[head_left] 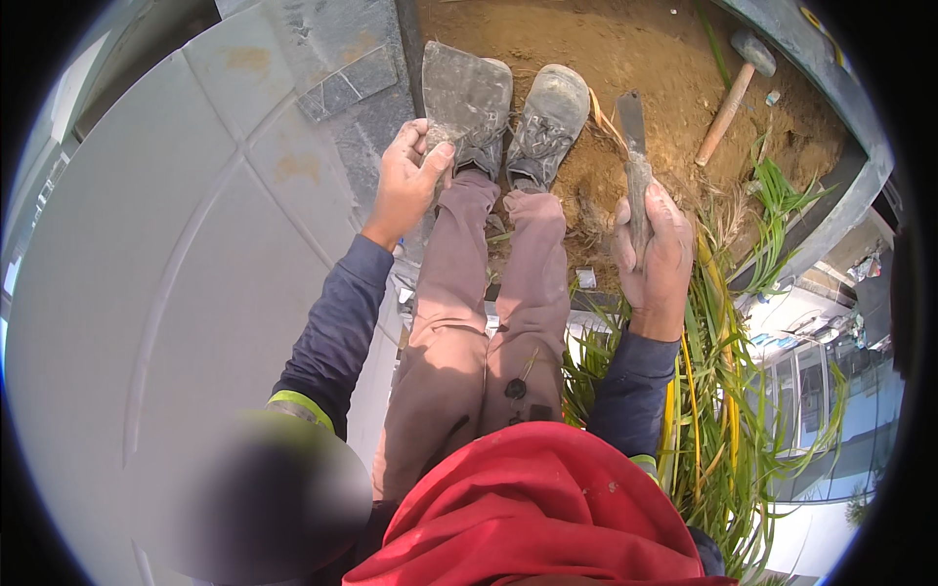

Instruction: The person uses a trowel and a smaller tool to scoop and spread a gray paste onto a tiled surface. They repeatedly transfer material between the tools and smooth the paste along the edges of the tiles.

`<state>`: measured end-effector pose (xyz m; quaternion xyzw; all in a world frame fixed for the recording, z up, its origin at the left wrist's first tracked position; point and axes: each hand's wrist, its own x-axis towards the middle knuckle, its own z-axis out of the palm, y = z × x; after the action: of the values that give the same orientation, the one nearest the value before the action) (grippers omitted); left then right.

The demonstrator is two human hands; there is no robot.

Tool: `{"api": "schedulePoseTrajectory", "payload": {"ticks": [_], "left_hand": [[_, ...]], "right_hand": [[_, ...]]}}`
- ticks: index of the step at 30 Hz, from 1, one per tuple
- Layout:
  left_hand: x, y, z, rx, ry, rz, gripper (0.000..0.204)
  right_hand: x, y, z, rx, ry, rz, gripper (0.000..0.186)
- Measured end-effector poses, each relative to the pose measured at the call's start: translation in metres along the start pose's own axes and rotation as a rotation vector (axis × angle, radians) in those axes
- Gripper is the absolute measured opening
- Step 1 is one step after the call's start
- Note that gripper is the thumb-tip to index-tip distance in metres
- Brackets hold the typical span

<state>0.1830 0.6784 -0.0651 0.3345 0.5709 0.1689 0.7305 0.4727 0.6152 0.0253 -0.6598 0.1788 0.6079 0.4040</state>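
Note:
My left hand [405, 186] is closed on the narrow end of a wide, flat scraper [451, 83]. Its grey, dusty blade flares outward and hides part of my left shoe [493, 107]. Over on the right, my right hand [660, 254] wraps round the handle of a narrow putty knife [632, 119], whose blade points away from me. Pale dust coats the fingers of both hands. The two tools are apart, one on either side of my right shoe [550, 117].
Brown soil [625, 49] lies around my shoes, with a wooden-handled mallet [728, 107] on it at the far right. Long green leaves [723, 391] crowd my right side. A grey slab surface [195, 244] fills the left, and a stone edge [845, 225] borders the soil.

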Motion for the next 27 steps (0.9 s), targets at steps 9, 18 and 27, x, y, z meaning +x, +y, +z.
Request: {"api": "schedulePoseTrajectory", "payload": {"ticks": [9, 18, 27], "left_hand": [[0.0, 0.044, 0.001, -0.045, -0.342, -0.28, 0.077], [0.012, 0.052, -0.019, 0.185, -0.418, -0.113, 0.078], [0.018, 0.058, -0.021, 0.134, -0.404, -0.121, 0.08]], "right_hand": [[0.024, 0.019, 0.03, -0.307, -0.199, -0.12, 0.037], [0.039, -0.013, 0.028, -0.386, -0.351, 0.052, 0.04], [0.038, -0.027, 0.033, -0.306, -0.379, 0.016, 0.039]]}}
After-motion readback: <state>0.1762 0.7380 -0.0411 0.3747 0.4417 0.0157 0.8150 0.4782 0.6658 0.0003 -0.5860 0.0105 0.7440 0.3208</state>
